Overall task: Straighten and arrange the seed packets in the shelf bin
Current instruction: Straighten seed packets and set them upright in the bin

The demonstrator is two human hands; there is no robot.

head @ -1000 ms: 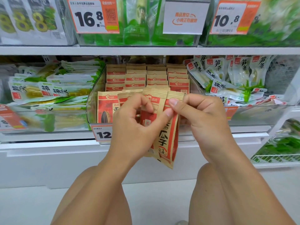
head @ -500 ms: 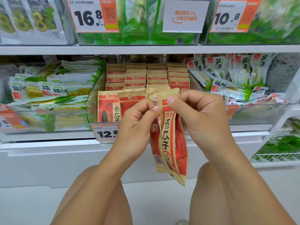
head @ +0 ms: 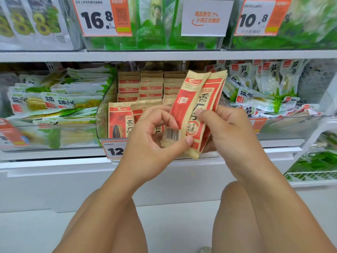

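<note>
From the head view, the left hand (head: 145, 143) and right hand (head: 226, 132) are both pinching two red-and-tan paper seed packets (head: 196, 110), tilted upright between them, just in front of the clear plastic shelf bin (head: 104, 108).

Both bare forearms rise from the lower edge of the view and lean toward each other, above two bent bare knees. The left hand (head: 151, 141) sits a little lower, back of the hand facing the camera, wrist bent; its fingers curl inward at the top while the thumb stretches out to the right, and between them it pinches the lower edge of a packet (head: 196, 108). The right hand (head: 229, 128) is just beside it, slightly higher, its fingers curled and its thumb pressed flat on the packet's front, the other fingers hidden behind. The two thumbs lie close together, nearly touching.
</note>
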